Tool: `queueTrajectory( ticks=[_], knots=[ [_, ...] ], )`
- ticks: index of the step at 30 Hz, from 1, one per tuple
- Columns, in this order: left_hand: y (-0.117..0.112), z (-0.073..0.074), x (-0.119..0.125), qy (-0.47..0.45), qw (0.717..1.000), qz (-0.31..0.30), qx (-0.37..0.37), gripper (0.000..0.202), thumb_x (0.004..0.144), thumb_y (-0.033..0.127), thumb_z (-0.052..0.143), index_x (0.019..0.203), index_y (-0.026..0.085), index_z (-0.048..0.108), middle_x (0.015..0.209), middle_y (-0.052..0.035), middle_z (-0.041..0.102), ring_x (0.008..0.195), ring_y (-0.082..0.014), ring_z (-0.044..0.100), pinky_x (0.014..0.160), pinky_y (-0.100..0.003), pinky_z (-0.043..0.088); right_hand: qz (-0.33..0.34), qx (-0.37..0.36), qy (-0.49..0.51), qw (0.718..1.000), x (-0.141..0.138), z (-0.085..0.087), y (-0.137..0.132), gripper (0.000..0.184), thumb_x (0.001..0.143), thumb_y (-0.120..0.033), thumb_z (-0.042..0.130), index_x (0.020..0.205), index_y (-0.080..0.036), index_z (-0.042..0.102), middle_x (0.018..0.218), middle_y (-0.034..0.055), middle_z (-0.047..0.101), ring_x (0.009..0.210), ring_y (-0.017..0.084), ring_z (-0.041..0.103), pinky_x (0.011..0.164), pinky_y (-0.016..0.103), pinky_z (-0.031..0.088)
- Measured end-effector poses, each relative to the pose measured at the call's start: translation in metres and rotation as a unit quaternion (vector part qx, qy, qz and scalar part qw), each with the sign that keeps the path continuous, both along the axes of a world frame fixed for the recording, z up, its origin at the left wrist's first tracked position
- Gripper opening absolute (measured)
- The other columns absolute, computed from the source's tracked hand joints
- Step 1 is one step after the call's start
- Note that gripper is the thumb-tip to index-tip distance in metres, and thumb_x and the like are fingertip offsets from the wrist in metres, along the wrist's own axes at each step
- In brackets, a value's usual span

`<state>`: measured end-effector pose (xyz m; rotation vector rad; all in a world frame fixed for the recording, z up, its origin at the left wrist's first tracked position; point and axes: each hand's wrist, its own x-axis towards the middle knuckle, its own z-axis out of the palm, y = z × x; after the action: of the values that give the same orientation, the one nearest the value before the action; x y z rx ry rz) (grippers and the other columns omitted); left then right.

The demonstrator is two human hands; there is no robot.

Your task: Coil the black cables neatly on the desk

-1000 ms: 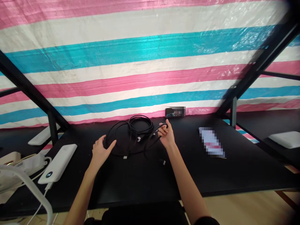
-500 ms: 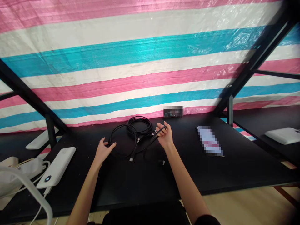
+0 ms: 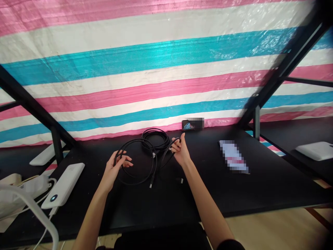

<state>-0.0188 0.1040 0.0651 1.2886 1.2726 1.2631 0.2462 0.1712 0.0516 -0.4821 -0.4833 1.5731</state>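
Observation:
A black cable [image 3: 155, 166] hangs in loose loops between my two hands. My left hand [image 3: 116, 167] pinches the left side of the loops between thumb and fingers. A length of the same dark cable is gripped in the curled fingers of my right hand [image 3: 181, 151], its thumb pointing up. One pale metal plug [image 3: 151, 185] dangles below the loops, and another light plug tip [image 3: 181, 181] lies below my right hand. Behind the loops, a second coiled black cable [image 3: 156, 129] rests on the black table [image 3: 156, 208].
A small phone-like screen [image 3: 187, 125] leans at the table's back edge. Another phone, partly blurred, [image 3: 232, 156] lies to the right. On the left are a white power bank [image 3: 63, 185] and a white power strip [image 3: 39, 184] with cords. Black frame posts [image 3: 256, 123] stand at both sides.
My left hand has closed on the cable loop and lifted it, so the loops are larger and the dangling plug sits lower and further right. My right hand keeps its hold, shifted slightly.

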Motion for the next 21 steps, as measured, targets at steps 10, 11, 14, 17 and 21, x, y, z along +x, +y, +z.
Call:
queueTrajectory(
  ticks=[10,11,14,17,21],
  knots=[
    [-0.013,0.026,0.038,0.066,0.995,-0.068,0.03,0.033,0.086,0.045,0.049,0.103,0.017,0.054,0.063,0.0006,0.059,0.056,-0.0137,0.06,0.048,-0.023,0.043,-0.008,0.086,-0.116,0.99,-0.016,-0.006,-0.002,0.052,0.062,-0.063,0.068,0.05,-0.016,0.049,0.046,-0.008,0.03,0.038,0.002,0.017,0.031,0.017,0.016],
    [-0.012,0.026,0.041,0.074,0.994,-0.066,0.037,0.033,0.085,0.045,0.049,0.1,0.017,0.055,0.072,-0.0026,0.062,0.067,-0.0153,0.062,0.055,-0.024,0.047,-0.007,0.096,-0.131,0.987,-0.017,-0.008,-0.003,0.049,0.062,-0.061,0.069,0.054,-0.016,0.054,0.046,-0.0079,0.031,0.038,0.002,0.018,0.031,0.017,0.015],
    [-0.013,0.03,0.05,0.064,0.995,-0.074,0.028,0.035,0.085,0.047,0.049,0.098,0.017,0.057,0.096,-0.0084,0.065,0.086,-0.0187,0.063,0.071,-0.028,0.05,-0.01,0.127,-0.17,0.977,-0.02,-0.01,-0.004,0.043,0.064,-0.055,0.071,0.057,-0.015,0.058,0.054,-0.0042,0.041,0.041,0.002,0.022,0.033,0.018,0.014],
    [-0.019,0.035,0.061,0.046,0.991,-0.122,-0.004,0.037,0.082,0.047,0.054,0.103,0.017,0.054,0.091,-0.0082,0.066,0.078,-0.0183,0.065,0.069,-0.029,0.05,-0.032,0.156,-0.204,0.966,-0.021,-0.011,-0.004,0.043,0.067,-0.049,0.071,0.048,-0.014,0.055,0.067,-0.0002,0.049,0.043,0.002,0.026,0.035,0.02,0.015],
    [-0.027,0.038,0.078,0.074,0.988,-0.135,-0.014,0.054,0.07,0.039,0.07,0.115,0.02,0.047,0.069,-0.0001,0.064,0.055,-0.0151,0.062,0.054,-0.026,0.049,-0.053,0.18,-0.244,0.951,-0.021,-0.014,-0.004,0.04,0.071,-0.044,0.07,0.046,-0.015,0.06,0.073,0.0008,0.049,0.046,0.003,0.031,0.038,0.021,0.02]
  ],
)
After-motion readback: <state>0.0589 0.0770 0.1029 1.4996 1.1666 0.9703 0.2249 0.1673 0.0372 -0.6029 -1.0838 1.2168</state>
